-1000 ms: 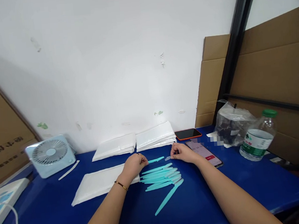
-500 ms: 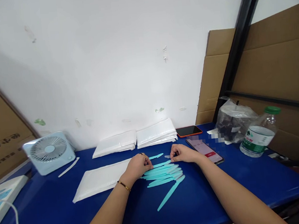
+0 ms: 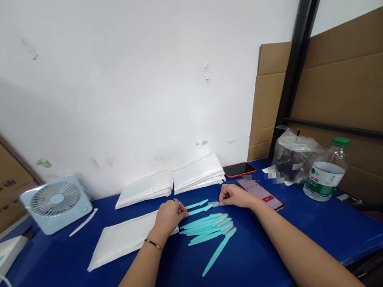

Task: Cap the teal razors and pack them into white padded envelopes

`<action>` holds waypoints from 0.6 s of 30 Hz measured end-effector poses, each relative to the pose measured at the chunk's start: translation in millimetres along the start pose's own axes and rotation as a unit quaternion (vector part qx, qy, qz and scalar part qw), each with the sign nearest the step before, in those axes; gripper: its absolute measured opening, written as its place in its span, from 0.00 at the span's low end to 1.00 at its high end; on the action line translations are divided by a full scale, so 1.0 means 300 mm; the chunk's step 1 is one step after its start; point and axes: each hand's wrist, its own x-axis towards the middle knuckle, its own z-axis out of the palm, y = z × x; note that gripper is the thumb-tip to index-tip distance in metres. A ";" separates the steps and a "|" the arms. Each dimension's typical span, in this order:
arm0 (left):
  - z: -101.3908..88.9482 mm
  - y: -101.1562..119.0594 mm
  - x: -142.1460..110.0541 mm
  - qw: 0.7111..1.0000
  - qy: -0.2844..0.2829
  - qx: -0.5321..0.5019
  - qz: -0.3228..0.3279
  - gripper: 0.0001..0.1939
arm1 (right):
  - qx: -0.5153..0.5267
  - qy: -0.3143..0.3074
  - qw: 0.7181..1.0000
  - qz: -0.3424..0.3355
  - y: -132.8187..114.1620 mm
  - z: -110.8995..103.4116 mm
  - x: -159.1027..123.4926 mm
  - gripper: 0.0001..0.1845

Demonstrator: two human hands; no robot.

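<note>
My left hand (image 3: 170,217) is closed, its thumb and fingers pinching the handle end of a turquoise eyebrow razor (image 3: 200,210). That razor points right, toward my right hand (image 3: 233,196). The fingertips of my right hand are pinched on a small clear blade cap (image 3: 216,204), just off the razor's tip. A second turquoise razor (image 3: 197,204) lies right behind the held one, partly hidden by my left hand. In front lies a loose pile of several razors (image 3: 205,225), most with the same clear caps. One more razor (image 3: 217,253) rests slanted at the front.
A white padded mailer (image 3: 119,241) lies under my left wrist, with two stacks of mailers (image 3: 145,187) by the wall. Two phones (image 3: 240,169) sit behind my right hand. Farther right are a bagged cup (image 3: 296,156) and a water bottle (image 3: 326,176). A fan (image 3: 58,204) stands left.
The held razor has moved left and back from the pile with my left hand. A gap now shows between its tip and my right fingers. The view has shifted slightly.
</note>
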 end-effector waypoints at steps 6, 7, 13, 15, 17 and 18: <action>-0.010 0.012 -0.023 0.998 -0.004 -0.045 0.033 0.12 | -0.012 -0.004 0.999 -0.044 -0.042 -0.013 -0.020 0.11; -0.007 0.019 -0.027 0.997 -0.015 -0.055 0.048 0.12 | -0.012 -0.024 0.998 -0.049 -0.055 -0.006 -0.024 0.11; 0.001 0.041 -0.034 0.994 -0.057 -0.060 0.070 0.09 | 0.000 -0.097 0.994 -0.044 -0.089 0.038 -0.028 0.12; -0.003 0.038 -0.032 0.995 -0.052 -0.058 0.062 0.08 | 0.010 -0.093 0.995 -0.043 -0.082 0.037 -0.024 0.11; -0.007 0.033 -0.029 0.997 -0.035 -0.047 0.054 0.08 | 0.009 -0.086 0.995 -0.042 -0.069 0.026 -0.019 0.11; -0.009 0.030 -0.027 0.998 -0.025 -0.035 0.050 0.08 | 0.003 -0.079 0.996 -0.040 -0.062 0.018 -0.017 0.11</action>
